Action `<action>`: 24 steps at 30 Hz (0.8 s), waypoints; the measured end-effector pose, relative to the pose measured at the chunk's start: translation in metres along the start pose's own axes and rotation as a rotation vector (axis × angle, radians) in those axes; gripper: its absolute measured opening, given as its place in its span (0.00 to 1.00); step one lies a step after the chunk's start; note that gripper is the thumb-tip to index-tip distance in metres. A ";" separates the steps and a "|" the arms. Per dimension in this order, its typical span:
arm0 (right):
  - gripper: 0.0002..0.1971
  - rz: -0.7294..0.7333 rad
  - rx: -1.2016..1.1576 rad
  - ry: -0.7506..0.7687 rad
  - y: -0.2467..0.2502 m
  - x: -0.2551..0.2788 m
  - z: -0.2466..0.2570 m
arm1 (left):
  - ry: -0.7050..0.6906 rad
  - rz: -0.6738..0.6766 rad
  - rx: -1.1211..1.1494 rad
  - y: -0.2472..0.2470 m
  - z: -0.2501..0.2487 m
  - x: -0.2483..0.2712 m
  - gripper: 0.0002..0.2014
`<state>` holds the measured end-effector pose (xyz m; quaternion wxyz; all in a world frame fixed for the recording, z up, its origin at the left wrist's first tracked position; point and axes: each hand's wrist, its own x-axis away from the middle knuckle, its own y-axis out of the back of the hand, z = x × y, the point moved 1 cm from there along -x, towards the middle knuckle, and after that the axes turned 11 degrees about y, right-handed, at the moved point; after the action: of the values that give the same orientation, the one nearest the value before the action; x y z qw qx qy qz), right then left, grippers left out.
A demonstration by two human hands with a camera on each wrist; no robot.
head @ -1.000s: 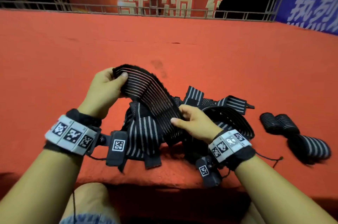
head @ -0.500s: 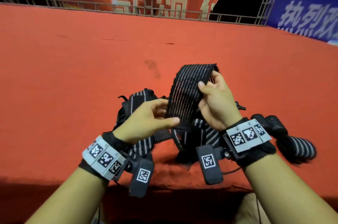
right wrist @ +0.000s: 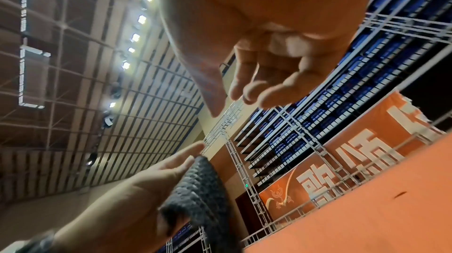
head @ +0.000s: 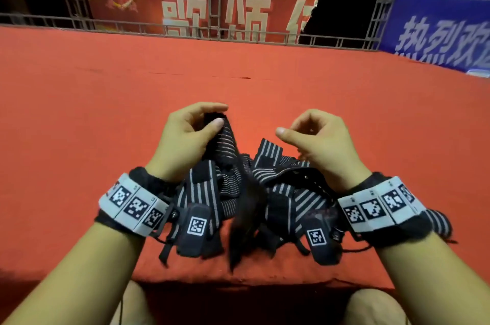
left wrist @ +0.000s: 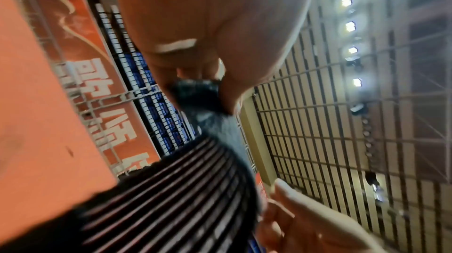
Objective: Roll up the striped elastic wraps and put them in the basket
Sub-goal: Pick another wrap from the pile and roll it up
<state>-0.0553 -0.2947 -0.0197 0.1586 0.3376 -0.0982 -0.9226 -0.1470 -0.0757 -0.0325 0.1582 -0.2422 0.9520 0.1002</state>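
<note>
In the head view, the left hand point(head: 185, 136) sits just left of centre and pinches the end of a striped elastic wrap point(head: 225, 144) between thumb and curled fingers. The wrap hangs down from that pinch toward the lower middle of the frame, where its free end is smeared by blur. The left wrist view shows the same grip from below: the dark end of the wrap point(left wrist: 195, 92) is squeezed between the fingers, and the striped band fans out toward the bottom of the frame.

The right hand point(head: 318, 139), right of centre, holds nothing. Its fingers are loosely curled, the thumb pointing toward the left hand, with a clear gap between the two hands. The right wrist view confirms it: the fingers point(right wrist: 264, 83) hang relaxed above open air, while the left hand and its wrap appear at the lower left of that frame.

Below and between the wrists lies a tangled pile of wraps point(head: 286, 192) on the red surface point(head: 79, 125), near its front edge. At the right, just behind the right wristband, a striped shape point(head: 440, 221) peeks out, possibly a rolled wrap, though most of it is hidden.

Along the top of the frame run a metal railing point(head: 53, 19), a red banner point(head: 185, 6) and a blue banner point(head: 437, 27).
</note>
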 end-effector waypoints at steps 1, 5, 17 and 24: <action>0.11 0.037 0.012 0.050 -0.002 -0.001 0.004 | -0.014 0.079 -0.044 -0.001 -0.007 -0.002 0.15; 0.32 0.370 -0.048 0.078 -0.019 -0.002 0.007 | 0.004 0.346 -0.175 -0.011 -0.020 -0.011 0.20; 0.06 0.279 -0.045 -0.264 -0.024 -0.004 -0.111 | 0.216 0.252 -0.612 -0.035 0.089 -0.066 0.02; 0.06 0.176 0.106 -0.210 -0.015 -0.014 -0.179 | 0.309 0.227 -1.010 -0.061 0.166 -0.122 0.24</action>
<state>0.0679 -0.2891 -0.1505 0.2096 0.2373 -0.1919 -0.9290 0.0265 -0.0315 -0.1510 -0.1317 -0.1958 0.8177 0.5251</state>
